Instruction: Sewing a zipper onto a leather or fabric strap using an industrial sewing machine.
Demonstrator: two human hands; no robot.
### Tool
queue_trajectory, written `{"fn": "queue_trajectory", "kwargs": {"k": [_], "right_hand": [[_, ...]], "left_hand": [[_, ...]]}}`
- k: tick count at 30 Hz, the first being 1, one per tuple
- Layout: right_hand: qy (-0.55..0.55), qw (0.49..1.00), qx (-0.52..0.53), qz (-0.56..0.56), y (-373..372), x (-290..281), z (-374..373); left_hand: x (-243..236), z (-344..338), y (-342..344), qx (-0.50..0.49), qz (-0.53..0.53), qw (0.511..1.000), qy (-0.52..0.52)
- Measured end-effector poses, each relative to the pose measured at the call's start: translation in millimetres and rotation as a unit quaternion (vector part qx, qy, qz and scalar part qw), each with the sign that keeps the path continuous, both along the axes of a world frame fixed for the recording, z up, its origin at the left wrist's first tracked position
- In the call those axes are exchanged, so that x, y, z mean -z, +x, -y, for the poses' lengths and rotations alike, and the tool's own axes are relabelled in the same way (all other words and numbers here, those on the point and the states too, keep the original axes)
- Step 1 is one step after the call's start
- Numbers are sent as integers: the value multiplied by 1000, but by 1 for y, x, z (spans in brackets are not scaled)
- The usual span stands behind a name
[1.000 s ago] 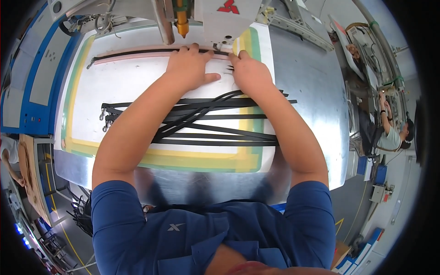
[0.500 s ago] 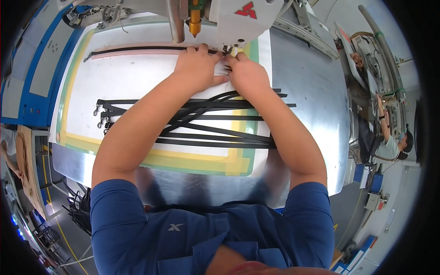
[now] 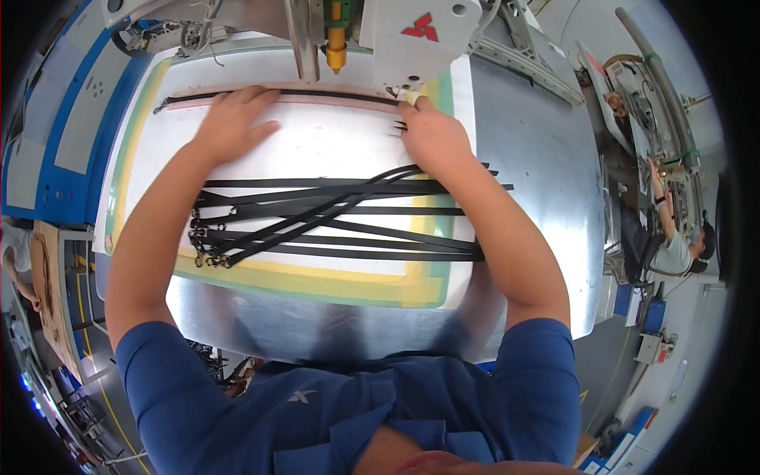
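A long black strap (image 3: 332,95) lies along a pink strip (image 3: 317,104) near the far side of a white board (image 3: 317,150). My left hand (image 3: 233,127) rests flat on the strap's left half, fingers stretched and thumb apart. At the strap's right end, my right hand (image 3: 434,134) has its fingers curled together; the exact grip is partly hidden. A metal clip (image 3: 161,105) shows at the left tip of the strap. Nearer to me, several loose black straps (image 3: 340,212) lie crossed over one another, with metal clips (image 3: 210,252) at their left ends.
A white machine head (image 3: 419,47) with a brass-coloured nozzle (image 3: 336,51) hangs just beyond my hands. Yellow tape (image 3: 340,286) borders the board on a metal table (image 3: 530,158). A blue cabinet (image 3: 79,111) stands left; another person (image 3: 673,241) sits far right.
My left hand has slid left along the strap, away from my right hand, and its fingers have spread. My right hand stays near the strap's right end. The clips of the loose straps are now uncovered.
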State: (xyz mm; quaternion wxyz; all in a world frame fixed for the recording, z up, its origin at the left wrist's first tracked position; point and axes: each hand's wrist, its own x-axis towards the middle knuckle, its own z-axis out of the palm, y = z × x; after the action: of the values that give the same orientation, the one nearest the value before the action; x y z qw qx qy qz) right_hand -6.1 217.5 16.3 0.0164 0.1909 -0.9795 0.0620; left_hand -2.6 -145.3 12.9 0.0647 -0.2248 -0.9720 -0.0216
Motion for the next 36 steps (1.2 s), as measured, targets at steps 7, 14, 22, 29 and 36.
{"fn": "queue_trajectory", "kwargs": {"k": [7,14,22,29,36], "right_hand": [[-87,992,86,35,4,-14,-30],[-118,990,75,8,-1,-3,-40],[-129,988,82,-9,-11,4,-41],[-184,976,87,-76,-3,11,-42],[-146,984,61,-84,-1,21,-42]], "left_hand": [[5,49,14,-11,-6,1000,16],[7,21,15,2,-19,999,33],[8,24,15,0,-26,999,43],[10,26,18,-24,-52,995,83],[12,27,20,-33,-77,991,103]]}}
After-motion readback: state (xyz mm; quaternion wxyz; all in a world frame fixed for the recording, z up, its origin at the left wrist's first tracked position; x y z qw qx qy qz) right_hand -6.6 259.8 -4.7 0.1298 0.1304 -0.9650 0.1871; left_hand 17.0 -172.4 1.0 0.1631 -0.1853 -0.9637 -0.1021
